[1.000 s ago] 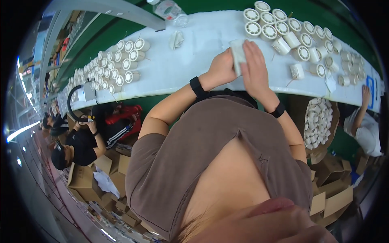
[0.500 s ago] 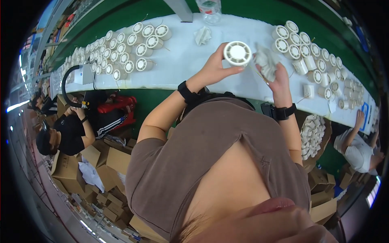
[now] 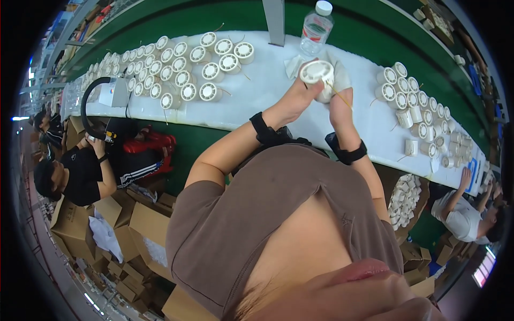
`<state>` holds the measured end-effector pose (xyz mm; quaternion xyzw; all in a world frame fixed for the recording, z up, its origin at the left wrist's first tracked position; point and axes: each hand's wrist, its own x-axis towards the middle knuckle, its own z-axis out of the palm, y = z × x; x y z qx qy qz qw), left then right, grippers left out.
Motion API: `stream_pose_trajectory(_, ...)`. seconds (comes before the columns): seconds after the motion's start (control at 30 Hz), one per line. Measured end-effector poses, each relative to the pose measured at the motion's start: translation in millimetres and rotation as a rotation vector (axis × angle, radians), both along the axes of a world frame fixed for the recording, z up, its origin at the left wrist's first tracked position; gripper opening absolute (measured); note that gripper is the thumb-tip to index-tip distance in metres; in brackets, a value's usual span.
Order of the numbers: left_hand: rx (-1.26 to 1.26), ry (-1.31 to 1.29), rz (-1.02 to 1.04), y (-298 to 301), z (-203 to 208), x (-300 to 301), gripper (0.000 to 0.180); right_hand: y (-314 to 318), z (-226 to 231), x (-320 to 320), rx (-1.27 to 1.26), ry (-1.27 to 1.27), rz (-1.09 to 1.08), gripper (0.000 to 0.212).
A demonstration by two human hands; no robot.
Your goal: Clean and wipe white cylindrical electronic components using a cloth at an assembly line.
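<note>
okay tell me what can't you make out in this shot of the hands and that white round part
Head view only:
- Lower half of the white round part: covered by the left hand and right hand.
- Right hand's fingertips: behind the part.
- White cloth: mostly behind the hands.
- Thin yellowish wire: too fine to trace.

A long white bench (image 3: 267,85) curves across the upper frame. White round parts (image 3: 182,64) lie clustered at upper left, more (image 3: 417,117) at right, and a clear water bottle (image 3: 316,29) stands at top centre.
</note>
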<state>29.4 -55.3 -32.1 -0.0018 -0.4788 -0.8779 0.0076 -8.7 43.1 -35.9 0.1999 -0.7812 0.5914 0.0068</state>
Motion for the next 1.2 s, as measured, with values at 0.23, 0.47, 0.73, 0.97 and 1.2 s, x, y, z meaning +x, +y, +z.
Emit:
stream_pose_trajectory(0.23,-1.175,0.456,0.25,-29,-17,-9,0.055,-6,5,4,-0.768,-0.739,-0.006,0.026)
stream_pose_trajectory(0.47,-0.481,-0.17,-0.314,-41,27,-8,0.057,6,9,-15,0.083,0.383,-0.194,0.024)
stream_pose_trajectory(0.73,-0.933,0.167,0.143,-14,15,-2,0.044,14,17,-16,-0.008,0.013,0.005,0.026)
stream_pose_trajectory(0.97,-1.046,0.634,0.256,-37,20,-4,0.04,45,3,-13,-0.639,-0.846,0.472,0.032)
stream_pose_trajectory(1.2,-0.038,-0.051,-0.42,-56,-13,-21,0.04,41,38,-16,-0.137,-0.025,0.108,0.034)
